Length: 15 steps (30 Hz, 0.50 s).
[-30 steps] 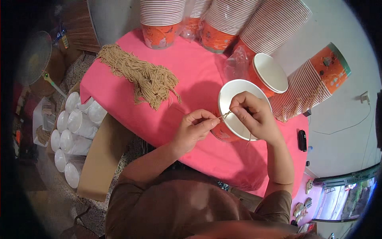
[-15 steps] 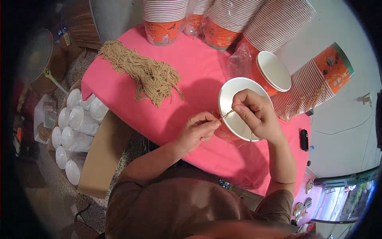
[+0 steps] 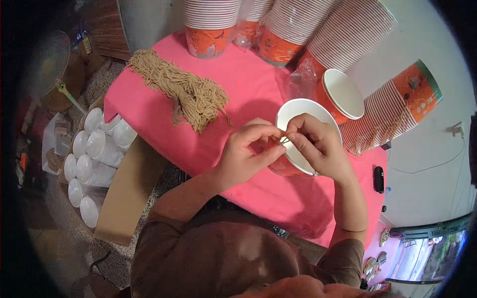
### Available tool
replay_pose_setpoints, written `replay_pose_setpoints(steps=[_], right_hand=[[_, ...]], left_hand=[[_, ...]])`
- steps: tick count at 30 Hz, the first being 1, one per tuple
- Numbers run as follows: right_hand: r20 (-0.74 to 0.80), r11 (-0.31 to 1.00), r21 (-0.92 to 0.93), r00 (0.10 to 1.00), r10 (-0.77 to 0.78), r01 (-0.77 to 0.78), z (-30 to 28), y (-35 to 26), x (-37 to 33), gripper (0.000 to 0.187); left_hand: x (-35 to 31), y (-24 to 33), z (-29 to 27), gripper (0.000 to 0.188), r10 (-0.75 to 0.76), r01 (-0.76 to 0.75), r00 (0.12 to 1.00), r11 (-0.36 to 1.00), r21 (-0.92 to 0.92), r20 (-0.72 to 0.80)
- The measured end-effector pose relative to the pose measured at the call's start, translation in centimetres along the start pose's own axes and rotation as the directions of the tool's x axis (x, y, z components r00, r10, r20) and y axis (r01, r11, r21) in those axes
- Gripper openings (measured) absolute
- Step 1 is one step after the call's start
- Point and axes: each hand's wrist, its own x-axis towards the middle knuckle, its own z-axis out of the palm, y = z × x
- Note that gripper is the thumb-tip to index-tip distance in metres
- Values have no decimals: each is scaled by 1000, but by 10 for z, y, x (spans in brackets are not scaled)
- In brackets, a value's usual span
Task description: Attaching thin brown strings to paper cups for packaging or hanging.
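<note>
My left hand [image 3: 251, 149] and my right hand [image 3: 320, 146] meet fingertip to fingertip over a white-lined paper bucket [image 3: 300, 107] with an orange outside. Between them is a thin tan string [image 3: 284, 140], pinched by both hands; part of it is hidden by the fingers. A short end of string hangs by the bucket's near rim below my right hand. To the far left on the pink cloth [image 3: 248, 84] lies a thick bundle of tan strings [image 3: 184, 89]. Right of my hands, several strings lie over a tilted bucket stack [image 3: 382, 119].
Tall stacks of orange-and-white paper buckets [image 3: 211, 30] line the table's far side. Two nested buckets [image 3: 343, 94] lean beside crumpled clear plastic [image 3: 302, 79]. A black object [image 3: 379, 179] rests at the right edge. On the left, a cardboard box [image 3: 129, 198] holds wrapped white cups [image 3: 89, 169].
My left hand has moved up and right, its fingers now meeting those of my right hand. The string between them, stretched diagonally before, is now mostly covered by fingertips.
</note>
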Motion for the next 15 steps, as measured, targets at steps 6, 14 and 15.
replay_pose_setpoints(steps=[6, 14, 15], right_hand=[[159, 980, -184, 982, 103, -73, -7, -12, 5, 10], [228, 619, -669, 906, -357, 412, -2, -9, 7, 21], [229, 620, -667, 906, -356, 412, -2, -11, 7, 21]], left_hand=[[-8, -3, -3, 7, -94, 94, 996, 994, -62, 1], [-21, -8, 6, 11, -273, 266, 962, 935, -233, 3], [-21, -7, 7, 11, -275, 267, 962, 935, -234, 2]])
